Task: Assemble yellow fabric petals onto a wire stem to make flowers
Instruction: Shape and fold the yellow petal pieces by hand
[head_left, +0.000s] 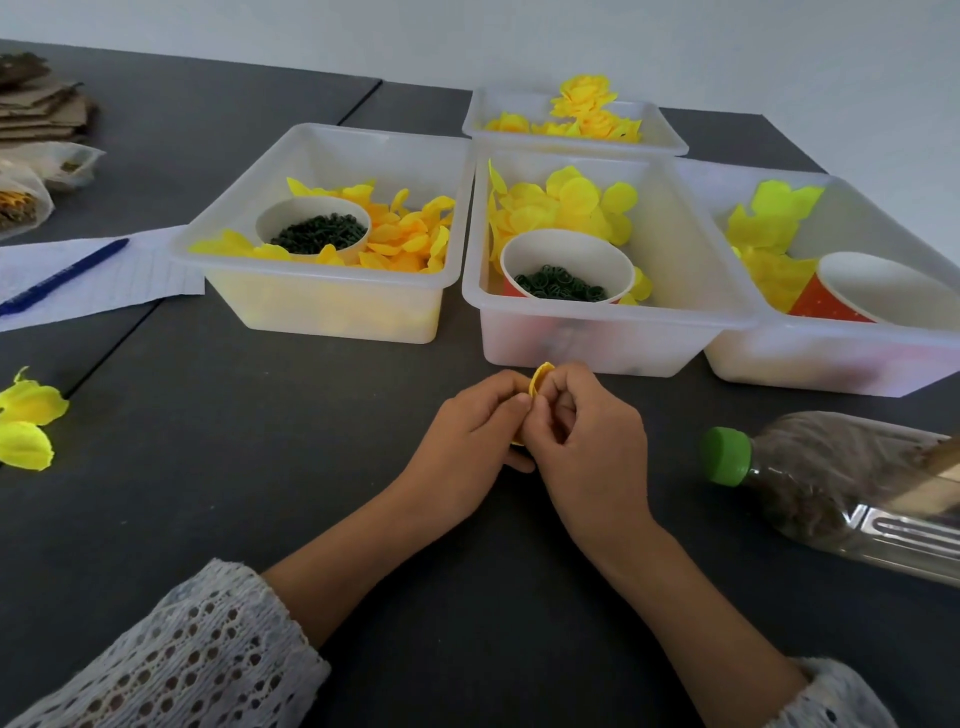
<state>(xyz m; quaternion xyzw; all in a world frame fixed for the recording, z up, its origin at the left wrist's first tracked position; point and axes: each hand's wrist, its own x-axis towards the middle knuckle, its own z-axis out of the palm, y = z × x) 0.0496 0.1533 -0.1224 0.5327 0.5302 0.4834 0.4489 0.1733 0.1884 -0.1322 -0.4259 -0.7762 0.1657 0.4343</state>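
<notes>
Pinching a small folded yellow fabric petal (540, 378) between them, the left hand (475, 434) and right hand (584, 441) meet with curled fingers above the middle of the dark grey tabletop (260, 467), just before a clear plastic bin (602, 332) holding loose petals and a paper cup of dark green rings (566, 270). A green-capped plastic bottle (831, 478) lies near the right edge.
</notes>
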